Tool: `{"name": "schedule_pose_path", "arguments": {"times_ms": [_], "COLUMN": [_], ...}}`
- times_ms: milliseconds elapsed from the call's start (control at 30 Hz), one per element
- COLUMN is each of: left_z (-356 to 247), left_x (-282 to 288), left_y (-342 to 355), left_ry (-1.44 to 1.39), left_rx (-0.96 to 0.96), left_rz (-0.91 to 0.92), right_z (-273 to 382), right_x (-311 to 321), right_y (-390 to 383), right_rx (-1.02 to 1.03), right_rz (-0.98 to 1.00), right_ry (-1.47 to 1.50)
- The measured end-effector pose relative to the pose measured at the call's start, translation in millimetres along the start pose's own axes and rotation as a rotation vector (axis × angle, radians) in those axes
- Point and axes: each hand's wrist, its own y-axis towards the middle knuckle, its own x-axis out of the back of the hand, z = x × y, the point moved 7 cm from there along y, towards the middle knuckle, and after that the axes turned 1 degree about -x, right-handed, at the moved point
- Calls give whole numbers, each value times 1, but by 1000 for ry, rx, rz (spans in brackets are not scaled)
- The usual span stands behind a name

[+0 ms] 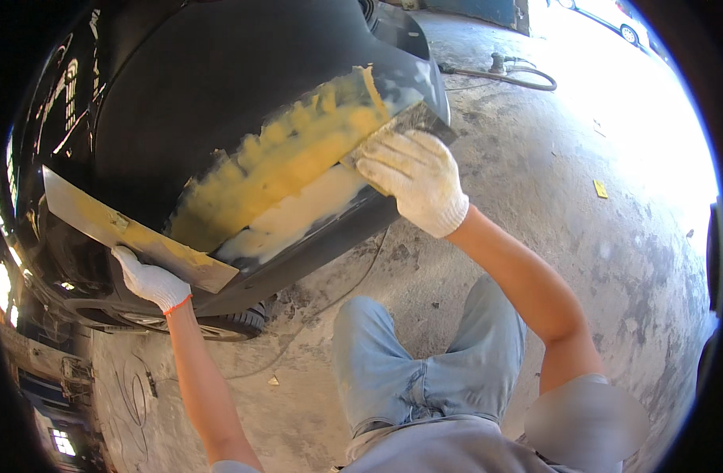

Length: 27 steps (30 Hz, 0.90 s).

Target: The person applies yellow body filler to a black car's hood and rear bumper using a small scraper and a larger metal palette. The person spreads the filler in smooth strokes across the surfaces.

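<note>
Coverage is looking advanced but unfinished.
My left hand [150, 280] is gripping the board [132, 230]; yellow filler [274, 177] is coating the dark panel [203, 79], a pale strip [302, 213] probably needing more; my right hand [416, 177] is clamping its fingers on the spreader [421, 118].

Stained concrete flr [535, 197] runs from 1 o'clock round past 3 and 6 to 8. At 1, a hand-sized tool [499, 65] w/ a dk hose [527, 84] lies on it, the hose looped toward 2; farther back at 1, a blue panel [487, 9]. Btwn 1 and 2, a white car [606, 14] stands in bright light. A yellow scrap [600, 188] lies just shy of 3, a small pale bit [274, 380] at 7. Loose cable [151, 385] coils nr 8, w/ dk clutter [77, 370] beside it, details unclear.
</note>
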Motion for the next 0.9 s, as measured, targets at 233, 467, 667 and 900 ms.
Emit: {"name": "schedule_pose_path", "arguments": {"times_ms": [233,467,667,900], "left_z": [-4,-2,4,-28], "left_x": [-2,1,5,-12], "left_y": [-4,-1,0,-15], "left_ry": [13,19,39,74], "left_rx": [14,-33,-2,-103], "left_rz": [-8,-8,-36,84], "right_z": [-54,-88,-65,-40], "right_x": [25,6,5,12], "right_y": [26,77,31,-13], "right_rx": [-154,-69,-62,-101], "right_rz": [-107,-72,-52,-75], "right_ry": [-59,136,62,30]}}
